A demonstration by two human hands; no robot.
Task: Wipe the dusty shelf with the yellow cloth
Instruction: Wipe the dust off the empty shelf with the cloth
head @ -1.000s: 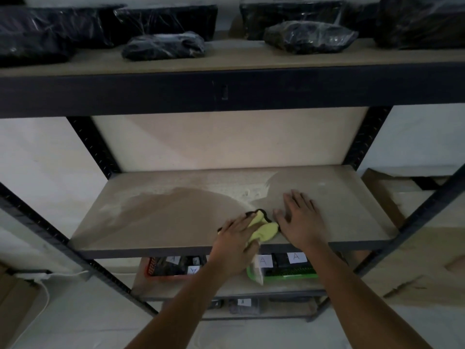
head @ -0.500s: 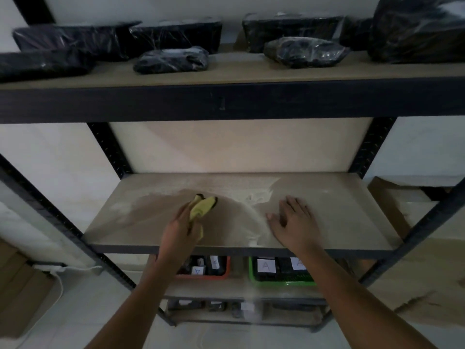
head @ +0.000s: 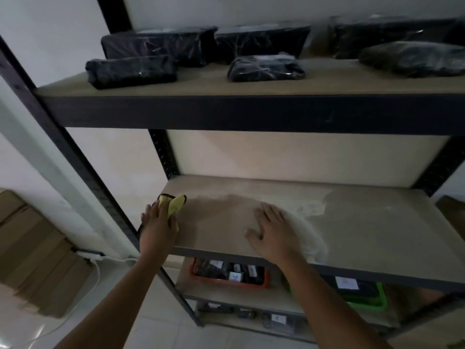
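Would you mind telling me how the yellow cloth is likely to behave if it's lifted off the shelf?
The yellow cloth looks soft and bunched under the left hand, so it would probably droop. It seems thin, so likely light. It should not roll or slide on the shelf.

The shelf (head: 364,222) lies bare to my right, open all the way back. My left hand (head: 157,229) sits against the dark post (head: 83,167); the upper shelf (head: 251,110) caps the gap overhead.

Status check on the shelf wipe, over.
Left hand presses yellow cloth at shelf left end. Right hand flat mid-shelf. Pale dust remains centre. Nothing in the way.
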